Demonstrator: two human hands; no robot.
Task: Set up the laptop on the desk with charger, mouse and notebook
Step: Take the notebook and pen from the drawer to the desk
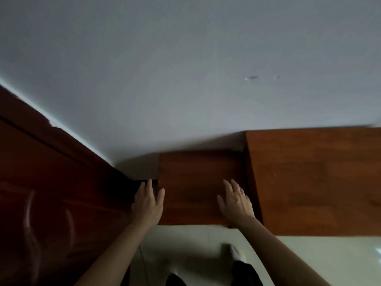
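The left hand's [147, 203] fingers [148, 187] are straight and close together, pointing to 12 o'clock along the left edge of the desk [195, 178]. Its thumb [161, 194] is splayed toward 1 o'clock and rests on that edge. It grips nothing. The right hand's [235, 203] fingers [229, 187] are straight and slightly fanned, pointing to about 11 o'clock. The palm faces down, on or just above the desk top near its right edge; contact cannot be told. Both wrists are straight, and the bare forearms run back to 7 and 5 o'clock.

The desk is a low brown wooden top at centre, set against the grey wall [185, 79]. A taller wooden top [319, 182] adjoins it at 3 o'clock and a dark door [41, 182] stands at 9 o'clock. Pale floor [191, 236] and a blurred foot [234, 252] lie at 6 o'clock.
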